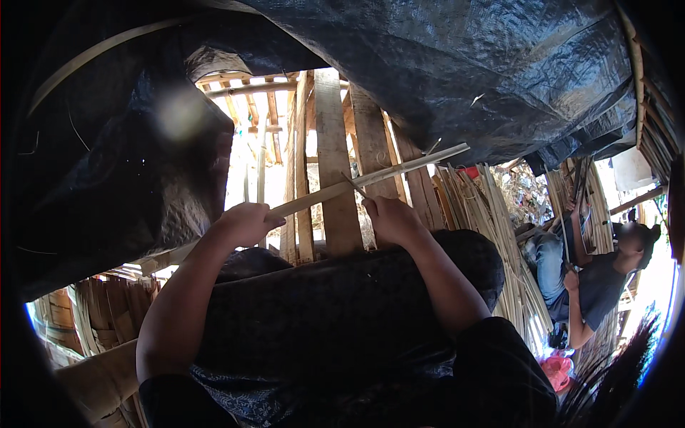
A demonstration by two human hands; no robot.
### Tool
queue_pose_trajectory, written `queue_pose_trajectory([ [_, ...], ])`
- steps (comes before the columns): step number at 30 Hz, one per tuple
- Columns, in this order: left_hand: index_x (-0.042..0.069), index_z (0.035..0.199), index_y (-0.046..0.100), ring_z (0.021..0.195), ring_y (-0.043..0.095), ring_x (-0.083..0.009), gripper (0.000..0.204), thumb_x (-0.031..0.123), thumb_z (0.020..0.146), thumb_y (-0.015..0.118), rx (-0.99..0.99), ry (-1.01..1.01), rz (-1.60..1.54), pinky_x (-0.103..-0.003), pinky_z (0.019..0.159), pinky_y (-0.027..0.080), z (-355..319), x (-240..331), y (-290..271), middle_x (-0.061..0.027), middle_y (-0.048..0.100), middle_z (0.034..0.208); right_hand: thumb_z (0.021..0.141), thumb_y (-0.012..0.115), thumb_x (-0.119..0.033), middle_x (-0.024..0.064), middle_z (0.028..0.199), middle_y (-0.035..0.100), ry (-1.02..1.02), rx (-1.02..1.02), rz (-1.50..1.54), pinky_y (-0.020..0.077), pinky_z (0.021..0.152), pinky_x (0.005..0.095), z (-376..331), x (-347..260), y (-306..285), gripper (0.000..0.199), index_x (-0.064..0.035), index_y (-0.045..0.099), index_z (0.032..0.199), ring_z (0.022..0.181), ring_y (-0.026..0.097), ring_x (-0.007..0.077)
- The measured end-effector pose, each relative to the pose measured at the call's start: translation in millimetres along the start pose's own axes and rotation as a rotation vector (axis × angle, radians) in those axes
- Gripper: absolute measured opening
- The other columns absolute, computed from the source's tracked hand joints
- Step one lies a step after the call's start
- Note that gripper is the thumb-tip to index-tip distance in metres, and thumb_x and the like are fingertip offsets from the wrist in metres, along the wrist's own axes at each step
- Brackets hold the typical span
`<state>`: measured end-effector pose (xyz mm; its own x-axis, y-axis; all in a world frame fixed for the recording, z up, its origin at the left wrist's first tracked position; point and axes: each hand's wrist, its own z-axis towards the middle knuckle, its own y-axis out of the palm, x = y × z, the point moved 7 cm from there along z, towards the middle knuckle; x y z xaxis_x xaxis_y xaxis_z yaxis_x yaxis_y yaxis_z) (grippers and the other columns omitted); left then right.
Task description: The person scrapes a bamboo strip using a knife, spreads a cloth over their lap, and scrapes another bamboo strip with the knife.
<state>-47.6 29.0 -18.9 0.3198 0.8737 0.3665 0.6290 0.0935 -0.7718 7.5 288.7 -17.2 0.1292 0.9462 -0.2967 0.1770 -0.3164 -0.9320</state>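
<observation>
1. Bamboo strip (382,175), seen in the head view: it lies slantwise in front of me, low at my left hand (248,224) and rising to its free end on the right, above my dark-clad lap (321,314).
2. My left fingers are closed around the strip's lower part, thumb along the near side. Whether it runs on behind my forearm, I cannot tell.
3. My right hand (391,221) is nearer the strip's middle, just below it, fingers curled in and pinching a thin piece (360,190) that crosses the strip — blade or sliver, I cannot tell which.
4. Beyond my hands stand wooden planks (339,164), with bright light coming through the gaps between them.
5. A black sheet (464,71) hangs over the upper right, sagging and creased; another dark sheet (107,178) fills the left side.
6. To my right, long slats (503,250) lean close together. Past them sits a co-worker (603,282) in a dark top and blue trousers, hands on a long thin stick (566,246) — well apart from mine. A pinkish-red bag (556,371) lies low, near that person.
</observation>
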Motion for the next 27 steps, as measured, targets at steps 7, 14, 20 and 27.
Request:
queue_pose_trajectory([
  [7,-0.002,0.091,0.065,0.082,0.065,-0.0355,0.059,0.055,0.09,0.051,0.019,0.007,0.027,-0.046,0.076,0.049,0.3,-4.8,4.2,-0.0205,0.065,0.08,0.099,0.036,-0.036,0.022,0.078,0.066,-0.117,-0.123,0.001,0.0507,0.074,0.0502,-19.1,-29.1,9.0,0.047,0.0003,0.063,0.091,0.077,0.065,0.0402],
  [14,-0.002,0.087,0.065,0.076,0.065,-0.0341,0.06,0.057,0.088,0.053,-0.036,-0.005,-0.014,-0.045,0.072,0.049,2.4,-5.0,5.2,-0.0195,0.065,0.075,0.099,0.037,-0.036,0.0224,0.081,0.066,0.055,0.0,-0.005,0.0507,0.074,0.0509,-6.1,-3.5,5.8,0.045,0.0002,0.061,0.09,0.082,0.065,0.0396],
  [20,-0.001,0.087,0.065,0.072,0.065,-0.0309,0.058,0.056,0.089,0.054,-0.004,0.007,0.0,-0.043,0.07,0.049,0.2,-2.5,3.9,-0.0172,0.065,0.072,0.099,0.035,-0.037,0.0225,0.081,0.067,-0.014,-0.037,-0.077,0.0504,0.074,0.0512,-2.0,-0.2,13.4,0.046,0.0003,0.061,0.09,0.08,0.066,0.0396],
  [27,0.0,0.09,0.066,0.079,0.066,-0.0326,0.055,0.054,0.088,0.056,0.044,0.009,0.08,-0.044,0.073,0.05,1.7,-6.2,3.5,-0.0178,0.066,0.077,0.099,0.035,-0.039,0.0254,0.087,0.066,0.103,-0.017,0.0,0.049,0.077,0.0521,5.6,18.5,0.1,0.048,0.001,0.061,0.093,0.087,0.064,0.0417],
])
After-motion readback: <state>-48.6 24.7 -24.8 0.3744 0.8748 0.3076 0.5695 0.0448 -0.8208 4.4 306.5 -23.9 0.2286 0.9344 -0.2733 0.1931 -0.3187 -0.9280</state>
